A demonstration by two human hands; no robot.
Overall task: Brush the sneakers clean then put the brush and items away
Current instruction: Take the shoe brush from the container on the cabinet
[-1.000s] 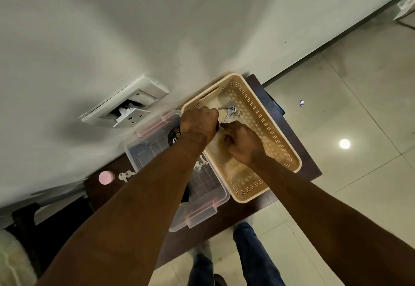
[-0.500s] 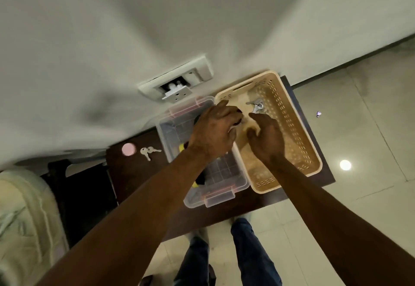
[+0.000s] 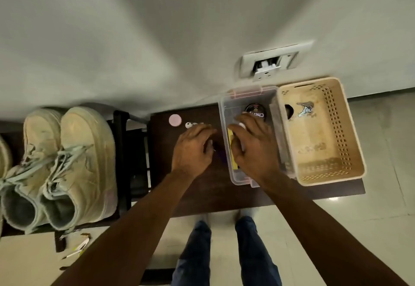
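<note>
A pair of beige sneakers (image 3: 74, 162) stands on a dark rack at the left. On the dark wooden table (image 3: 202, 191) sits a clear plastic box (image 3: 247, 93) with a black shoe polish tin (image 3: 254, 111) and a yellow item (image 3: 230, 135) inside. My right hand (image 3: 253, 151) reaches into this box with bent fingers over the yellow item; what it grips is hidden. My left hand (image 3: 193, 148) hovers over the table just left of the box, fingers loosely curled, with nothing visible in it. A purple thing (image 3: 221, 159) shows between my hands.
A beige perforated basket (image 3: 350, 133) stands right of the box, with a bunch of keys (image 3: 304, 108) in it. A pink cap (image 3: 175, 120) and small keys (image 3: 190, 125) lie near my left hand. A wall socket (image 3: 269, 63) sits above. My legs stand on the tiled floor below.
The view swung left and the sneakers came into sight. Both hands left the basket: the right now reaches into the clear box, the left is over the table beside it.
</note>
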